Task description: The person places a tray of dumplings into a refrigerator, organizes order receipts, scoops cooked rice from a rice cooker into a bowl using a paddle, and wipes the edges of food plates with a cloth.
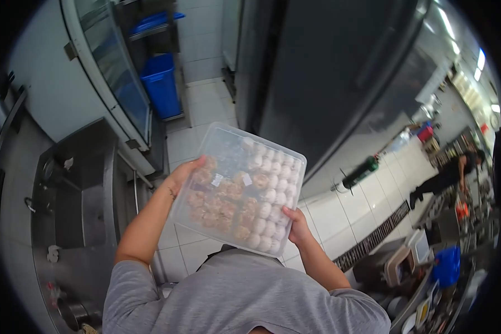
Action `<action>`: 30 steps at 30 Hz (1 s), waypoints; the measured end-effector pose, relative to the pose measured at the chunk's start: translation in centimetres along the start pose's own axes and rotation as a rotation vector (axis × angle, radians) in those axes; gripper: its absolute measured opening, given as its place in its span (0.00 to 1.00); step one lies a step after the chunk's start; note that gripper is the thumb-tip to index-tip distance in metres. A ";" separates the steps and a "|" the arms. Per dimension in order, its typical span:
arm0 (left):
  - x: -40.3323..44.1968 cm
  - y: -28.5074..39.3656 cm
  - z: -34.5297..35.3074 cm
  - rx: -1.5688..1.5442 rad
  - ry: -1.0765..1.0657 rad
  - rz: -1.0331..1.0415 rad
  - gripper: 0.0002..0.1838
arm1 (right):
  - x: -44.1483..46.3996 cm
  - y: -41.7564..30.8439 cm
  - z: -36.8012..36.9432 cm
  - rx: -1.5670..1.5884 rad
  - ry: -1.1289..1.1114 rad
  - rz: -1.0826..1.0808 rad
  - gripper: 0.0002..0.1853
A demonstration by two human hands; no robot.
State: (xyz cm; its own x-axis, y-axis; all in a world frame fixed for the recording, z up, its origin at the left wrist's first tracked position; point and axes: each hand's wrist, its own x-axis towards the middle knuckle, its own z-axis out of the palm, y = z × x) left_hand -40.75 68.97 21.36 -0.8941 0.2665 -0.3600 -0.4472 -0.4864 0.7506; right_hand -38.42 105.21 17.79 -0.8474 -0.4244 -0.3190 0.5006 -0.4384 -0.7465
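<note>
Above a white tiled floor (331, 214), head view, we stand in a steel-fitted kitchen. To our left, a metal sink (97, 209) set in its counter; past it, a blue bin (161, 86). Ahead and to the right, a tall dark cabinet (317, 72). Farther right we note a green cylinder (363, 171) lying on the floor, a long drain grate (373, 238), a blue jug (446, 266) among kitchen goods, and another person (453, 173) in dark clothes, well apart from us.

The clear plastic box (220, 192) is held up, tilted, in front of our grey shirt (239, 292). Inside: white round pieces (270, 197) in rows on the right, rough beige clumps (222, 209) on the left.

Our left hand (185, 173) grips the upper left edge, fingers closed on it. Our right hand (298, 225) grips the lower right edge, thumb on top. Box between both hands.
</note>
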 end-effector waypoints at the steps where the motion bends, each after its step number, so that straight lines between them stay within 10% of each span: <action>1: -0.4 1.3 -1.5 0.012 0.062 0.028 0.31 | 3.0 0.5 0.9 0.030 -0.029 0.035 0.33; 11: 14.7 20.8 -5.2 0.797 0.138 -0.177 0.48 | 24.8 -5.2 1.6 0.213 -0.079 0.034 0.26; 15: 28.8 35.6 -1.0 1.147 0.427 0.322 0.54 | 33.4 -8.2 2.3 0.296 -0.082 0.009 0.30; 22: 50.0 47.6 9.7 0.857 0.145 0.870 0.47 | 39.7 -9.3 4.2 0.277 0.089 -0.131 0.33; 26: 51.7 49.5 9.3 0.642 -0.320 0.481 0.42 | 40.5 -7.7 6.0 0.283 0.281 -0.202 0.31; 28: 51.5 51.5 7.6 0.858 0.210 1.152 0.37 | 40.0 -8.1 9.5 0.325 0.278 -0.231 0.31; 30: 58.0 52.7 5.8 0.833 0.490 1.287 0.36 | 40.4 -6.8 10.2 0.305 0.401 -0.298 0.33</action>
State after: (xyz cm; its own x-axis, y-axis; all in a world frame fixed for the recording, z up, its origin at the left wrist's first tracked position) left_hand -115.99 63.62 43.25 -0.6413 -0.3001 0.7062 0.5616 0.4435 0.6985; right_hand -74.19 82.92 15.95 -0.9305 0.0595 -0.3615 0.2081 -0.7262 -0.6553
